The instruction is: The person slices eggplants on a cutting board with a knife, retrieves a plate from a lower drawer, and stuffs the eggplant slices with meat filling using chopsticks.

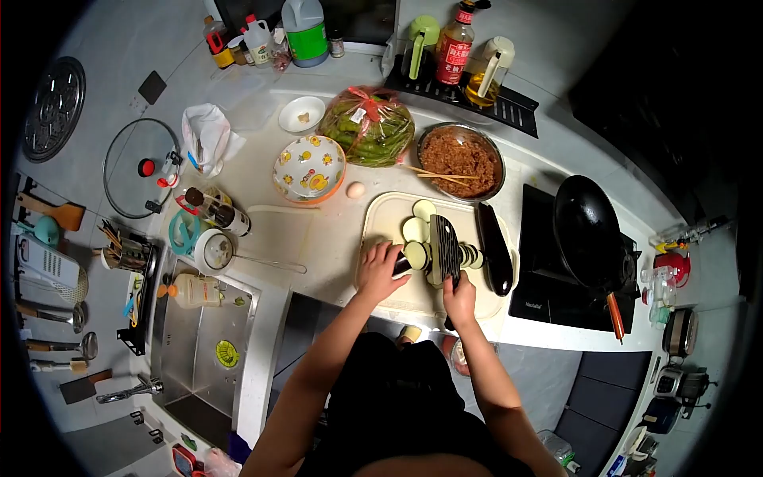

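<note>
My left hand (pixel 381 272) is closed on a dark purple eggplant piece (pixel 401 263), its pale cut face turned right. My right hand (pixel 458 300) grips a kitchen knife (pixel 445 242) by its handle. The wide blade with a dark striped pattern stands just right of the eggplant's cut end. Round pale eggplant slices (pixel 415 230) lie on the cream cutting board (pixel 381 215), and several more overlap at the blade's right side. A whole long eggplant (pixel 494 253) rests along the board's right edge.
Behind the board are a metal bowl of minced meat (pixel 459 161) with chopsticks, a bag of green peppers (pixel 367 127), an egg (pixel 355 190) and a patterned bowl (pixel 308 168). A wok (pixel 586 230) stands on the stove at right; a sink (pixel 203 350) is at left.
</note>
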`<state>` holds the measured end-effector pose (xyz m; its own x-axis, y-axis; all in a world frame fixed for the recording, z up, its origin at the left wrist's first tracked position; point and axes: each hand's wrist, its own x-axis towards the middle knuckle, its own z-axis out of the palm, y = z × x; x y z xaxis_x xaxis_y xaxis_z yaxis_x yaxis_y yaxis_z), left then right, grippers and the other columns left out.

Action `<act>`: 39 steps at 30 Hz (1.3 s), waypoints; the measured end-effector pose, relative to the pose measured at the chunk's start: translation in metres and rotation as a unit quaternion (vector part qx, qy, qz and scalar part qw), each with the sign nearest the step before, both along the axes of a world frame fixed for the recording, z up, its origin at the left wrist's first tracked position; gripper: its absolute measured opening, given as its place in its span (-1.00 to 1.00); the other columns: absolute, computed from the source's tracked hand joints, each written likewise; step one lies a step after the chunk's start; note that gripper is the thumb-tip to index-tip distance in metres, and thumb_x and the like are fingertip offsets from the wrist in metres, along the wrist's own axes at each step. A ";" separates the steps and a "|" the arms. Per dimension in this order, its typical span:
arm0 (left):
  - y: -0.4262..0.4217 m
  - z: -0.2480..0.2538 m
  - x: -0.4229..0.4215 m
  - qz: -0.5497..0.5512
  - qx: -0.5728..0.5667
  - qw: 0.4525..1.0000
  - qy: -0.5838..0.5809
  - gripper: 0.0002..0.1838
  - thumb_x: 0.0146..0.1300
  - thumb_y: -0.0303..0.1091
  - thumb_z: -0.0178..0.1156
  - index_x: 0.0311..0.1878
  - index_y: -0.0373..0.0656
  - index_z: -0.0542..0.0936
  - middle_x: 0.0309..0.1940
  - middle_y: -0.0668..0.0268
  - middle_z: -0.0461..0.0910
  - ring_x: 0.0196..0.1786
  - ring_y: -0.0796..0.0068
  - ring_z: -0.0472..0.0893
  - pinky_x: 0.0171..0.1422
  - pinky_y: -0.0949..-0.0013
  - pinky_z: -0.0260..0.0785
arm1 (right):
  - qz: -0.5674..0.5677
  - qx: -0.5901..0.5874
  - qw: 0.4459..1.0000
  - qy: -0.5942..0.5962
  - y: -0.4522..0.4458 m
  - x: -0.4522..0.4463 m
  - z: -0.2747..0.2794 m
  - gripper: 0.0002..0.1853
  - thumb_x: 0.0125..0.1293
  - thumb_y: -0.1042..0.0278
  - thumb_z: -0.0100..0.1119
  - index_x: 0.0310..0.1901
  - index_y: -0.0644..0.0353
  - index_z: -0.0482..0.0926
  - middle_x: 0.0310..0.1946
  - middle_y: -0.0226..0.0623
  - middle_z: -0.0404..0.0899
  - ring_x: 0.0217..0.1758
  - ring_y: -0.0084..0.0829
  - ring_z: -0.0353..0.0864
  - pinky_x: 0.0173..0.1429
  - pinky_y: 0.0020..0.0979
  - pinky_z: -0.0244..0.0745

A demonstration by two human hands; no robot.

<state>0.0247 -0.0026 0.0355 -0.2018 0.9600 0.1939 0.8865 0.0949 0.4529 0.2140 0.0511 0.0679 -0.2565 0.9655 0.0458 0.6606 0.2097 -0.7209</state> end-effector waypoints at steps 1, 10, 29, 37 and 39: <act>0.005 0.000 0.005 0.027 -0.046 0.998 -0.013 -0.22 -0.16 -0.11 0.34 0.15 -0.13 0.23 0.08 0.15 0.30 0.15 0.06 0.27 0.12 0.17 0.25 | -0.002 0.002 1.000 0.005 -0.001 0.002 -0.002 -0.81 0.18 0.38 0.01 -0.44 0.37 0.38 -0.68 0.07 0.46 -0.62 0.03 0.48 -0.51 -0.15 0.38; -0.008 -0.029 -0.015 0.046 -0.044 0.973 -0.220 -0.18 -0.19 -0.15 0.41 0.13 -0.20 0.21 0.00 -0.06 0.37 0.04 -0.05 0.39 0.09 0.12 0.28 | 0.011 -0.013 1.000 0.019 -0.008 0.012 0.004 -0.81 0.16 0.38 0.03 -0.47 0.35 0.36 -0.72 0.05 0.45 -0.65 0.01 0.47 -0.55 -0.17 0.37; -0.023 -0.040 -0.014 -0.009 -0.026 0.984 -0.176 -0.22 -0.16 -0.22 0.37 0.14 -0.18 0.21 -0.02 0.00 0.37 0.05 -0.02 0.35 0.13 0.12 0.23 | 0.115 0.013 0.992 -0.046 -0.020 -0.003 0.015 -0.81 0.13 0.36 0.06 -0.46 0.32 0.35 -0.71 0.05 0.45 -0.61 0.03 0.50 -0.50 -0.13 0.42; -0.015 -0.042 -0.012 0.014 -0.038 0.988 -0.152 -0.22 -0.18 -0.18 0.38 0.11 -0.23 0.24 -0.06 0.01 0.40 -0.02 -0.02 0.40 0.12 0.13 0.23 | 0.137 0.020 0.987 -0.079 -0.023 -0.003 0.030 -0.82 0.11 0.38 0.06 -0.46 0.33 0.35 -0.71 0.06 0.45 -0.61 0.03 0.50 -0.49 -0.13 0.43; -0.013 -0.043 -0.013 0.011 -0.038 0.989 -0.141 -0.22 -0.19 -0.17 0.38 0.11 -0.23 0.24 -0.08 0.01 0.42 -0.02 -0.02 0.40 0.13 0.13 0.23 | 0.145 0.019 0.985 -0.088 -0.022 -0.003 0.032 -0.81 0.10 0.38 0.07 -0.46 0.33 0.35 -0.71 0.07 0.45 -0.61 0.03 0.50 -0.49 -0.13 0.44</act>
<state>0.0118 -0.0161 -0.0076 -0.2582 0.9645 0.0549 0.7232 0.1553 0.6730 0.2113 0.0290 0.1001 -0.5286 0.8488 0.0101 0.6827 0.4321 -0.5892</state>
